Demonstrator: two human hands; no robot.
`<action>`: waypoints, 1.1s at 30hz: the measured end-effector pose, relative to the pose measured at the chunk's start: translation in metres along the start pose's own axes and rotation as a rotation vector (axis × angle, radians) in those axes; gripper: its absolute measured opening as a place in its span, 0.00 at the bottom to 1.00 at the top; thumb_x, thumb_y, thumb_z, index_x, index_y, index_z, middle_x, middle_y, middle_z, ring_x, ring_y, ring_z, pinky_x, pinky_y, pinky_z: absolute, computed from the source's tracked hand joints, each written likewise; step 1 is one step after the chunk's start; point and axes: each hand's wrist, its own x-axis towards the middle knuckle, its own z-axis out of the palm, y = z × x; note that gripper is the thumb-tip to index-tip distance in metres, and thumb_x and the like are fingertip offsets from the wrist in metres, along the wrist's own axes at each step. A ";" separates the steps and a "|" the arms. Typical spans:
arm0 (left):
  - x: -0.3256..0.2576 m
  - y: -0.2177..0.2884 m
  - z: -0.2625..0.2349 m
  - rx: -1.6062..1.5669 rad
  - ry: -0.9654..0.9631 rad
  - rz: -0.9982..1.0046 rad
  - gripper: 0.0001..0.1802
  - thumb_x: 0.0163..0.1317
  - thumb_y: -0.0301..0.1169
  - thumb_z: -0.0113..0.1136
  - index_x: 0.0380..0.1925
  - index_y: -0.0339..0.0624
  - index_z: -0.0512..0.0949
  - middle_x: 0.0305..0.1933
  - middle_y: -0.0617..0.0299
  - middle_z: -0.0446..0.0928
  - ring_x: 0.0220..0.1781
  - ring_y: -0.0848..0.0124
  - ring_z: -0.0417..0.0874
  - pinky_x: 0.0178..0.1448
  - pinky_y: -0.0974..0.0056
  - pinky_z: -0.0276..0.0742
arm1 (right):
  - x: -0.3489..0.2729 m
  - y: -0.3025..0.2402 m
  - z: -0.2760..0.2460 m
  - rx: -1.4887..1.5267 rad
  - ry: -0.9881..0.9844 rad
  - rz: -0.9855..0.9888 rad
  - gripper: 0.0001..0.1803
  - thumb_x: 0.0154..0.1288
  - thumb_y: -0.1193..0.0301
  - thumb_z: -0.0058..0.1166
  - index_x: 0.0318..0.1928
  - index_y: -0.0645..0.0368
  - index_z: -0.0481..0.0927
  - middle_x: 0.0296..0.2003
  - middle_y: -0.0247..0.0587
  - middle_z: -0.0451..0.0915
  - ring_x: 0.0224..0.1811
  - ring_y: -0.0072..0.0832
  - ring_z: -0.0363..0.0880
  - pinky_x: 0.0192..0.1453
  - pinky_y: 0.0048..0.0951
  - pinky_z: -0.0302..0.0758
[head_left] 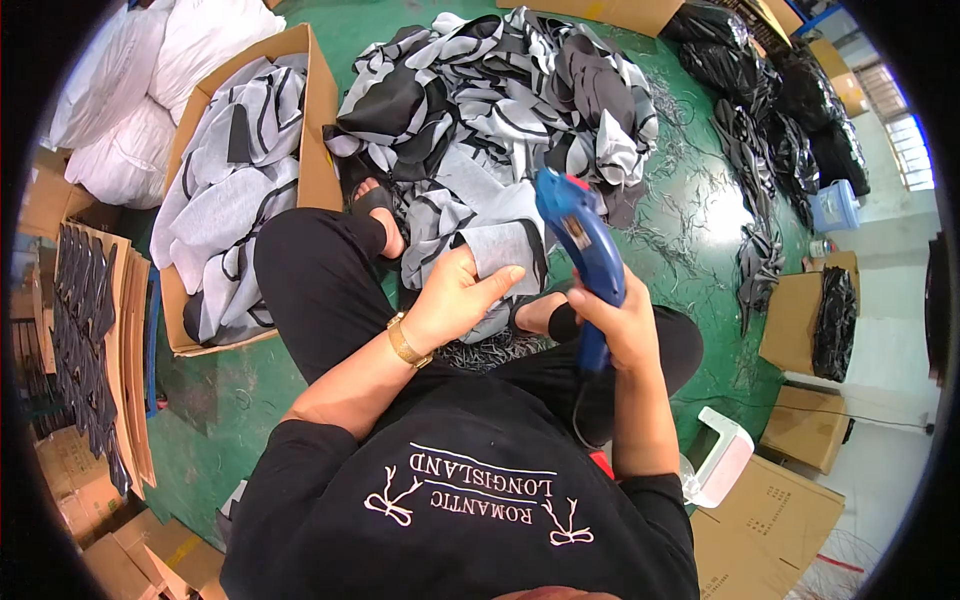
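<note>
My left hand (462, 296), with a gold watch at the wrist, pinches a light grey fabric piece (503, 246) with black edging between thumb and fingers. Wrapped round the handle of blue electric fabric scissors (588, 250), my right hand (625, 318) holds them upright just right of that fabric. The tool's head, with a red spot on it, points away from me; a dark cord hangs from its lower end. Beyond my hands, a large heap of grey and black fabric pieces (490, 110) lies on the green floor.
At left stands an open carton (312, 130) filled with similar fabric pieces. White sacks (130, 150) are behind it. Thread scraps (680, 240) litter the floor at right, near black plastic bags (800, 90). A white stool-like object (722, 458) and flattened cardboard (765, 525) lie beside my right arm.
</note>
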 end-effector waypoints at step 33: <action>0.018 0.001 -0.026 -0.628 -0.048 -0.247 0.16 0.59 0.24 0.62 0.48 0.37 0.76 0.46 0.63 0.79 0.46 0.74 0.80 0.54 0.66 0.73 | -0.046 0.036 -0.035 0.357 -0.351 0.547 0.20 0.34 0.70 0.62 0.31 0.66 0.72 0.17 0.40 0.69 0.17 0.29 0.68 0.22 0.26 0.66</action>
